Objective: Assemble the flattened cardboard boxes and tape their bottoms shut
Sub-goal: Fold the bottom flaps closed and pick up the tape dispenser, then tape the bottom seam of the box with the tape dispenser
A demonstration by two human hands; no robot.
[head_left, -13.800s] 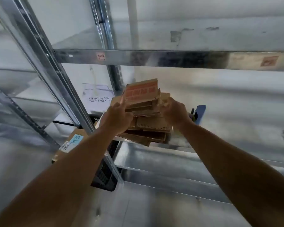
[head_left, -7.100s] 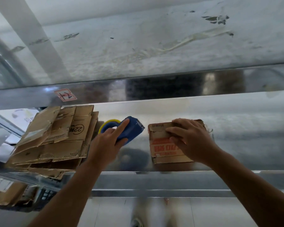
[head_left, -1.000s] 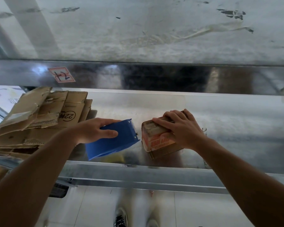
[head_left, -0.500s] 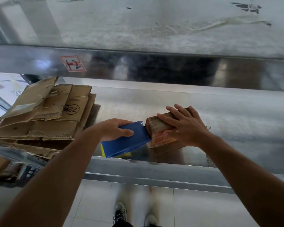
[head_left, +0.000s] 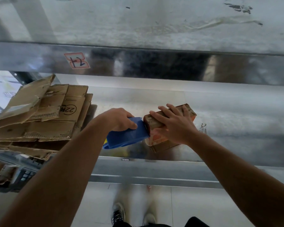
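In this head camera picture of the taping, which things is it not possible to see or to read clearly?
- Tape strip on the small box: hidden under the right hand and the blue tape dispenser.
- Tape roll: covered by the dispenser and the left hand; only a yellow sliver shows.
- Print on the box's orange side: blurred, partly covered.
- Lower sheets of the flattened cardboard stack: overlapped, cut by the left edge.
- Shoes: motion-blurred.

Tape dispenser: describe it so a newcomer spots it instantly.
On the metal shelf, right of the flat cardboard stack, sits a small box. The tape dispenser is pressed against its left end, gripped by the left hand: the only blue thing there.
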